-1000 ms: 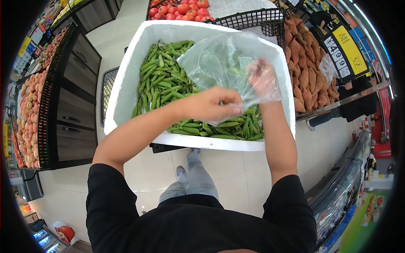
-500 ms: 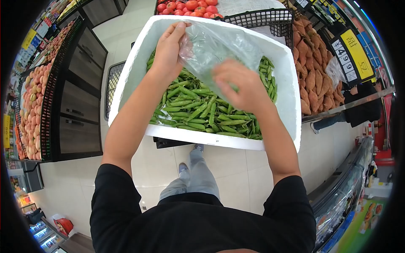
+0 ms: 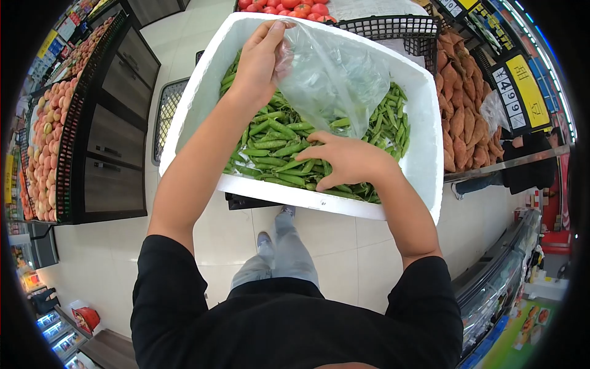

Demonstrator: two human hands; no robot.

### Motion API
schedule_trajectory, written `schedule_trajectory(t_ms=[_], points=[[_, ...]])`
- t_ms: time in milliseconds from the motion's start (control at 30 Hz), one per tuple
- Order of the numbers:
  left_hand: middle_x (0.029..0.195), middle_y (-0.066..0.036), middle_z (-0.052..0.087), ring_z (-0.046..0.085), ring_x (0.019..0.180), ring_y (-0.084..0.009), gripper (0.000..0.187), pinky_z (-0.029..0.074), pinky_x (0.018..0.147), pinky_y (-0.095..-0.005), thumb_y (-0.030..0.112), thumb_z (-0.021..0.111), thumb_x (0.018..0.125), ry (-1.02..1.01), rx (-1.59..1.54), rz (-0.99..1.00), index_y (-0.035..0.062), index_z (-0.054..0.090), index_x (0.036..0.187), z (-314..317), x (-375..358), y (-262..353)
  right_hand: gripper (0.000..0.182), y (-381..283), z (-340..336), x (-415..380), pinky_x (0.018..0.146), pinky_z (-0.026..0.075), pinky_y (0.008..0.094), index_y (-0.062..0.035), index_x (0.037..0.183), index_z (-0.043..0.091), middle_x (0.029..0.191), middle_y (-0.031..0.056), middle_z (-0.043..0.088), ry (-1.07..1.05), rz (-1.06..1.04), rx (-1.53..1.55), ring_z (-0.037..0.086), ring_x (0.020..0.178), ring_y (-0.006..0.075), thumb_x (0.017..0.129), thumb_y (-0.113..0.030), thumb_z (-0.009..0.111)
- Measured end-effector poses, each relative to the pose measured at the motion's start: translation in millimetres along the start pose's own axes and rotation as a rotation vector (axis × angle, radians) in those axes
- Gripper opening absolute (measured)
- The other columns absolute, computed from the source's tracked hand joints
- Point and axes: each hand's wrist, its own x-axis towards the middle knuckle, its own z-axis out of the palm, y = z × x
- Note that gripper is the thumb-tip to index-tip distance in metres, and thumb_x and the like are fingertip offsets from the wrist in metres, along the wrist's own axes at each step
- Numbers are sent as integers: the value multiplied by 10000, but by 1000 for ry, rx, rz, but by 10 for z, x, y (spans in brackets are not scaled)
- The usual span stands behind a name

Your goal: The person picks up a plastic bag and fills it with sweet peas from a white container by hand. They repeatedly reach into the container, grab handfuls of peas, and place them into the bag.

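A white foam box (image 3: 295,195) holds a layer of green pea pods (image 3: 276,144). My left hand (image 3: 263,58) is closed on the edge of a clear plastic bag (image 3: 338,74) near the box's far left rim. The bag hangs to the right over the pods. Low over the pods, at the middle of the box, my right hand (image 3: 347,161) has its fingers spread and curved downward, with nothing held between them. Its fingertips are at or just above the pods; contact is hard to tell.
Red tomatoes (image 3: 289,7) lie beyond the box, beside a black crate (image 3: 387,26). Sweet potatoes (image 3: 464,117) are heaped at the right, by a yellow price sign (image 3: 528,83). Peaches (image 3: 49,141) fill a stand on the left. Part of a person (image 3: 528,161) shows at the far right.
My right hand has moved down from the bag to the pods, and its fingers are spread. The bag hangs more freely from my left hand, which has shifted slightly right.
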Motion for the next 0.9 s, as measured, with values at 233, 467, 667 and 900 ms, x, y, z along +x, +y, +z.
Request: schedule_trajectory(t_ms=[233,467,667,900], points=[[650,65,433,358,536,-34,224,294,477,-221,270,468,997,-19,79,70,94,603,1024,10,31,-106,439,-90,123,163,805,488,400,-84,1066,626,1055,116,552,131,154,-73,600,906,307,709,-301,762],[684,68,401,360,563,-47,254,299,488,-220,313,441,1010,-2,171,41,103,584,1017,22,8,-131,218,88,88,122,626,481,337,-23,793,634,935,94,580,301,-156,45,594,699,225,801,-231,696],[614,83,341,304,529,-29,290,261,486,-211,338,453,1001,-228,255,38,95,602,951,40,-113,3,178,537,-438,-177,541,431,227,-67,821,619,815,44,607,238,87,1085,539,608,89,910,-212,566],[592,84,404,346,550,-28,353,282,493,-210,367,506,978,-986,457,-110,55,656,911,184,-362,-118,221,889,-152,237,702,518,303,-42,1126,539,956,98,630,1183,-12,1794,603,789,177,949,-171,513]])
